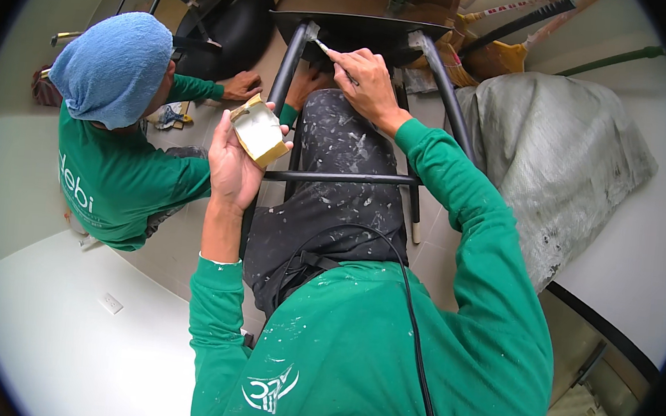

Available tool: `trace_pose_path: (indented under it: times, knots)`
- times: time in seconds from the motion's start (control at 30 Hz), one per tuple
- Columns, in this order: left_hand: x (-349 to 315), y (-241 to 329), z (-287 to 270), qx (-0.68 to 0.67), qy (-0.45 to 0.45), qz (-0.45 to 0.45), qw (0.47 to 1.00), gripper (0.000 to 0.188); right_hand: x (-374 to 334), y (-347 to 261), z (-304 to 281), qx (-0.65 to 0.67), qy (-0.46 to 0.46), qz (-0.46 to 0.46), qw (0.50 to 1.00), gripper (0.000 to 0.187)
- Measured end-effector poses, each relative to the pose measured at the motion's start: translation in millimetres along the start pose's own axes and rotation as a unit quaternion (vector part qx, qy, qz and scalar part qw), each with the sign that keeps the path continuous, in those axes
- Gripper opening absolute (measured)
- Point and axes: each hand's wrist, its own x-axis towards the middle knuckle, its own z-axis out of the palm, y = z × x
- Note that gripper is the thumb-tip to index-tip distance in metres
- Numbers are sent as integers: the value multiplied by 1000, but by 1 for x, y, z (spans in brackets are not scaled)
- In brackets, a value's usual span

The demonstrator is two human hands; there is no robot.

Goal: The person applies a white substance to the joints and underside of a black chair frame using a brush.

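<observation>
My left hand (235, 165) grips a small cut-open carton (273, 155) with white paint or paste (257, 128) inside. My right hand (368, 86) pinches a slim small brush (323, 47), its tip close to a whitish patch (312, 31) where a black metal leg (287, 67) meets the dark chair seat (358, 34). A similar pale patch (416, 39) marks the joint of the right leg (449, 100). The chair is tipped over in front of me, its crossbar (343, 177) passing over my thighs. From here I cannot tell whether the bristles touch the metal.
A co-worker (129, 168) with a blue cloth on the head crouches at the left, one hand (242, 85) low near the floor. Behind stands another black chair (229, 32). A big grey sack (548, 162) and several brooms (505, 57) fill the right side.
</observation>
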Motion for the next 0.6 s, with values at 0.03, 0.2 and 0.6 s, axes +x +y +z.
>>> trace_pose_path:
  times: [0.03, 0.2, 0.6]
  knots:
    - [0, 0, -1, -4, -5, -2, 1000, 65, -1, 0, -2, -2, 9, 2, 1000, 30]
    - [3, -1, -6, -14, -3, -13, 1000, 58, -6, -2, -11, 3, -1, 16, 1000, 31]
    - [3, -2, -7, 5, -9, -16, 1000, 60, -6, 1, -10, -7, -1, 18, 1000, 32]
